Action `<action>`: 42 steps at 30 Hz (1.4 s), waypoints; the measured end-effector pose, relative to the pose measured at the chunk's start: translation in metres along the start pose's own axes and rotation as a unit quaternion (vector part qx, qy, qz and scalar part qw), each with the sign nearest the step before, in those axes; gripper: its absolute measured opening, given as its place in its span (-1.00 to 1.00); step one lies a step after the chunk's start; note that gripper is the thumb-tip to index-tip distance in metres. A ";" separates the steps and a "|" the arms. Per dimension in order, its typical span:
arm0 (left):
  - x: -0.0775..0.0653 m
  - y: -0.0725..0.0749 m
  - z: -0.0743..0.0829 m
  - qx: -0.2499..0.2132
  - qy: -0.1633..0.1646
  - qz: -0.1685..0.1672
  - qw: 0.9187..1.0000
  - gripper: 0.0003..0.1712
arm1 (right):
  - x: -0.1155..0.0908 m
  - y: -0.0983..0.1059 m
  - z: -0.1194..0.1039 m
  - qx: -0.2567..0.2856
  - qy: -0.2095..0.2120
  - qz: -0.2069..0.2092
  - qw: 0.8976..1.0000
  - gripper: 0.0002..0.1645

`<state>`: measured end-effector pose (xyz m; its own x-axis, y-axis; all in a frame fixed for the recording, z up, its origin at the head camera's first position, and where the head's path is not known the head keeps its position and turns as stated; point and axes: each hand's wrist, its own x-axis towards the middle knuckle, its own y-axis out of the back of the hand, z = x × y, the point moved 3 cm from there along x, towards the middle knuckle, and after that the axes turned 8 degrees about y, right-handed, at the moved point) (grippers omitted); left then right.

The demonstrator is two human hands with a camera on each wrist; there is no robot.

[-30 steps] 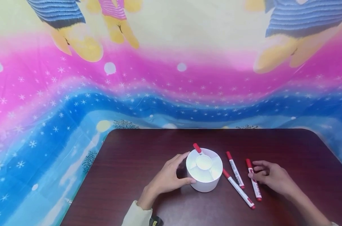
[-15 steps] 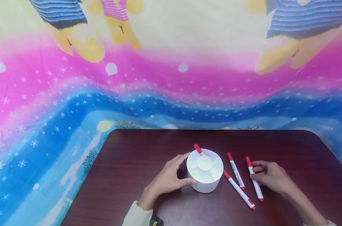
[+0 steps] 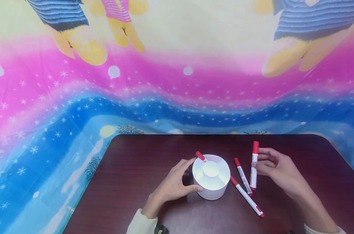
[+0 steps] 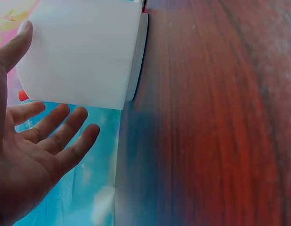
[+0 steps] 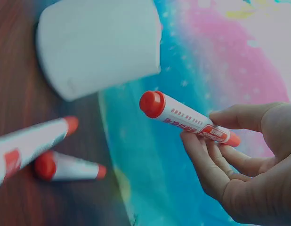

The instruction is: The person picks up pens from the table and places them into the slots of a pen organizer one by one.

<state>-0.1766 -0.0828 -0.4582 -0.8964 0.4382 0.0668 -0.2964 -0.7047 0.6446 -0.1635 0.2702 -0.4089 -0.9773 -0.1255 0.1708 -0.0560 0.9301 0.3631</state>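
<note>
A round white pen holder (image 3: 212, 193) with inner compartments stands on the table, and one red-capped marker (image 3: 200, 155) leans in it at the far-left rim. My left hand (image 3: 174, 183) holds the holder from the left, thumb at the near side and index finger at the far-left side. The other left fingers (image 4: 72, 149) are spread below it in the left wrist view. My right hand (image 3: 279, 169) pinches another marker (image 5: 188, 117) between thumb and fingers, red cap upward in the head view. It is raised over the table, right of the holder.
Two more red-and-white markers, a farther one (image 3: 243, 177) and a nearer one (image 3: 248, 196), lie on the dark wooden table (image 3: 153, 146) just right of the holder. A colourful printed cloth (image 3: 165, 81) hangs behind the table's back edge.
My right hand has lifted its marker off the table, moving up and slightly left, and the marker now stands more upright. The marker in the holder leans farther left. My left hand stays put.
</note>
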 end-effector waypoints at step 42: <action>0.001 -0.002 0.000 -0.019 0.006 0.002 1.000 0.13 | 0.024 -0.046 -0.038 0.093 0.008 0.047 0.995 -0.30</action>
<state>-0.1773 -0.0807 -0.4598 -0.9011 0.4293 0.0605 -0.3049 -0.7267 0.6157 -0.1764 0.2116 -0.3867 -0.9767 -0.0394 0.2108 -0.0031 0.9855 0.1695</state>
